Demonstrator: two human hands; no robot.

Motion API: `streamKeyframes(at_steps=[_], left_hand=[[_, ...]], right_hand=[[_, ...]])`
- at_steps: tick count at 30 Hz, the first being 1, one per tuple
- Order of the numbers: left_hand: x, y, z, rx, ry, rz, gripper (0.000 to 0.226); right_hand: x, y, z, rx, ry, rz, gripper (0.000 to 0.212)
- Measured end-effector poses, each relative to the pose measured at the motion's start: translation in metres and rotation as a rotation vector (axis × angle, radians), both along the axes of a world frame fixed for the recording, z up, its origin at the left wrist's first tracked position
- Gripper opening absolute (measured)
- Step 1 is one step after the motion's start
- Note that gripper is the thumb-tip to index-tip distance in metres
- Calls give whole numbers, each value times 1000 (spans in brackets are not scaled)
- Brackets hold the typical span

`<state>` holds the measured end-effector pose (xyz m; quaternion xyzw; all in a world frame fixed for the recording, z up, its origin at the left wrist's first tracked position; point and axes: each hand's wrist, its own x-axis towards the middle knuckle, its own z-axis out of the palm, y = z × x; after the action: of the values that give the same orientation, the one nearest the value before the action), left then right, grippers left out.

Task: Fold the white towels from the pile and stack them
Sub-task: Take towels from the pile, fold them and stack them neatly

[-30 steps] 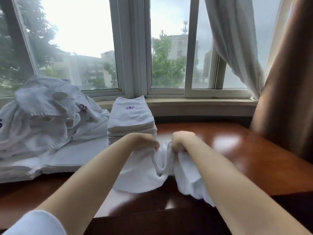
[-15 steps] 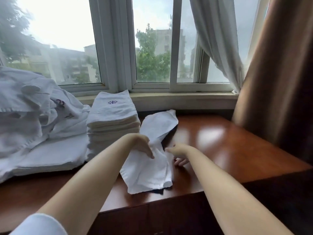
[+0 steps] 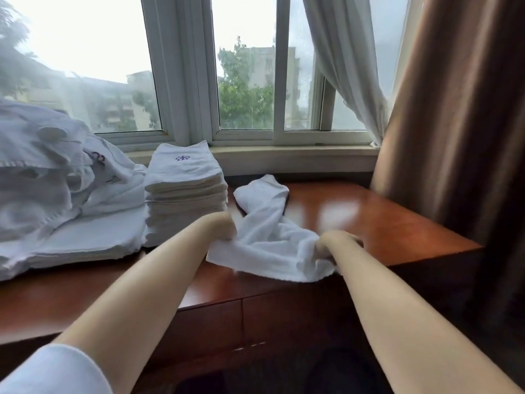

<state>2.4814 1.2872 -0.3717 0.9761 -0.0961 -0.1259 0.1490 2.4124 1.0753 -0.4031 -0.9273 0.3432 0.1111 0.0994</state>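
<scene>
I have both hands closed on one white towel: my left hand pinches its near left corner, and my right hand is bunched around its near right corner, fingers curled into the cloth. Both forearms reach forward from the bottom of the view, converging a little, with the hands level and apart so the towel's near edge stretches between them just above the wooden table. The towel is crumpled, not flat; its long axis runs away from me, from my hands toward the window, and its far end lies on the tabletop just right of the stack. I count one stack of folded towels, upright, several layers high, with a small purple mark on its top piece. It stands just beyond my left hand. To its left sits one loose pile of towels, heaped on flatter white cloth. A white curtain and a brown curtain hang at the right.
</scene>
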Motion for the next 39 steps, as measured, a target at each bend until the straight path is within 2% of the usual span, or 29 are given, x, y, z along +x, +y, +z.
streamKeyframes(at_steps=[1, 2, 4, 6, 9, 11, 13, 15, 17, 19, 22, 24, 26, 28, 29, 33, 37, 39], left_hand=[[-8, -4, -4, 74, 106, -11, 36], [-15, -7, -9, 134, 195, -10, 41], [-22, -10, -18, 150, 325, 26, 49], [-27, -5, -19, -57, 394, 35, 52], [-29, 3, -13, -577, 469, -27, 40], [-28, 5, -8, -796, 580, -60, 37], [-32, 5, -3, -856, 802, -199, 40], [-33, 2, -7, -785, 910, -333, 45], [-34, -2, -16, -666, 836, -348, 39], [-33, -9, -27, -652, 565, -213, 30], [-17, -16, -45, -762, 150, 49, 30], [-2, -21, -56, -795, 1, 130, 29], [14, -25, -70, -677, -113, 65, 23], [24, -30, -86, -472, -233, -69, 18], [28, -32, -95, -430, -282, -106, 21], [49, -35, -112, -515, -314, -156, 28], [68, -36, -111, -442, -343, -310, 58], [75, -38, -108, -450, -369, -342, 54]], right_hand=[[-3, 2, -1, -5, 78, 37, 22], [-5, 5, -3, 12, 58, 82, 25], [-7, 10, -5, 101, -70, 146, 44], [-13, 18, -7, 232, -152, 205, 55], [-18, 23, -10, 516, -172, 195, 24], [-18, 24, -4, 678, -232, 142, 42], [-15, 23, 3, 717, -403, 101, 57], [-14, 20, 7, 797, -505, 60, 53], [-17, 18, 5, 844, -449, 65, 36], [-21, 17, 0, 784, -305, 97, 5], [-14, 14, -6, 473, -153, 160, 18], [-3, 11, -9, 246, -203, 191, 3], [12, 6, -19, 162, -278, 191, 24], [26, 7, -31, 187, -322, 228, 42], [33, 8, -38, 184, -331, 264, 45], [61, 7, -61, 60, -388, 365, 41], [87, 4, -66, 18, -415, 393, 41], [98, 4, -67, 9, -425, 386, 40]])
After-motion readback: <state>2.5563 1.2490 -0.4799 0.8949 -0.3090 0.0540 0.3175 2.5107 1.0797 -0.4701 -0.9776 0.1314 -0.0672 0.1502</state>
